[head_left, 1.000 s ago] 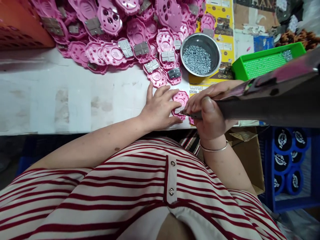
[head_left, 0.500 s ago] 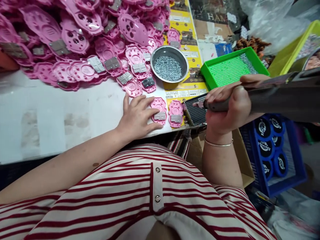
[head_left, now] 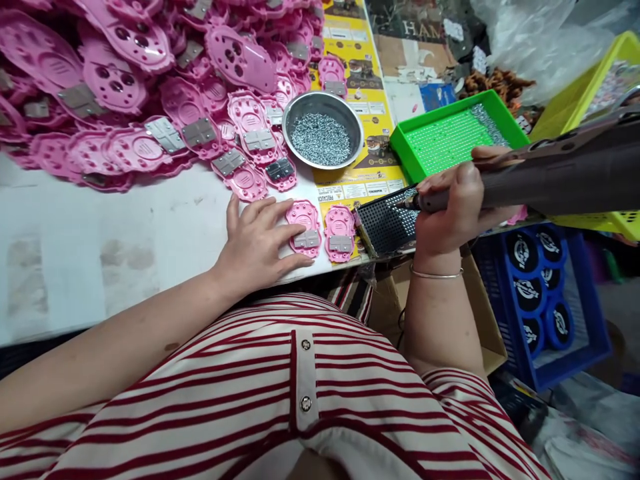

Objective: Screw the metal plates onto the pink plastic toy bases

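Pink plastic casing (head_left: 302,217) on white tabletop (head_left: 165,213), just right of left hand (head_left: 260,243), edge under its spread fingers (head_left: 287,233), palm down, right hand (head_left: 450,207) wrapped around power screwdriver (head_left: 550,177), bit (head_left: 407,204) pointing left at black perforated tray (head_left: 380,225)

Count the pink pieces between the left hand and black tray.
2: one pink piece partly covered by the left hand, a second piece to its right, beside the black tray. Any under the hand are hidden.

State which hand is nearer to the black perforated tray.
Right. The right hand is at the right end of the black perforated tray, holding a dark tool; the left hand is farther left, touching a pink part.
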